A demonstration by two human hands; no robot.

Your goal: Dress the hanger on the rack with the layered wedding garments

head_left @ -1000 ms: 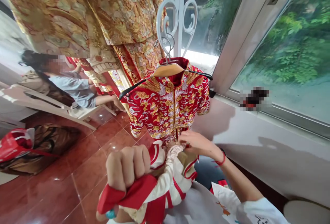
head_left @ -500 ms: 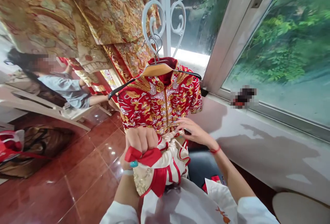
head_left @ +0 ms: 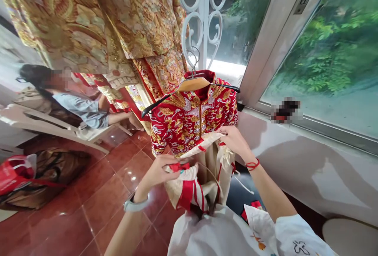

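Between my two hands a cream skirt (head_left: 203, 169) with red bands is stretched out along its waistband. My left hand (head_left: 167, 169) pinches the waistband's left part, with red cloth by the fingers. At the other end my right hand (head_left: 234, 140) is closed on the upper right edge. Below that hand dangle pale drawstrings (head_left: 242, 183). Just beyond the skirt hangs a red jacket (head_left: 189, 118) with gold and silver embroidery, on a wooden hanger (head_left: 193, 84) with black ends. The skirt hides the jacket's lower part.
Gold embroidered garments (head_left: 132, 20) hang at the upper left, beside a white scrolled metal stand (head_left: 203, 16). A person (head_left: 79, 106) sits on a white chair (head_left: 85, 134) to the left. A brown bag (head_left: 65, 165) lies on the tiled floor. Windows line the right.
My hands have spread apart, and the bunched skirt has opened out between them. My left fist has loosened into a pinch; my right hand has closed on the edge. The view has shifted left.
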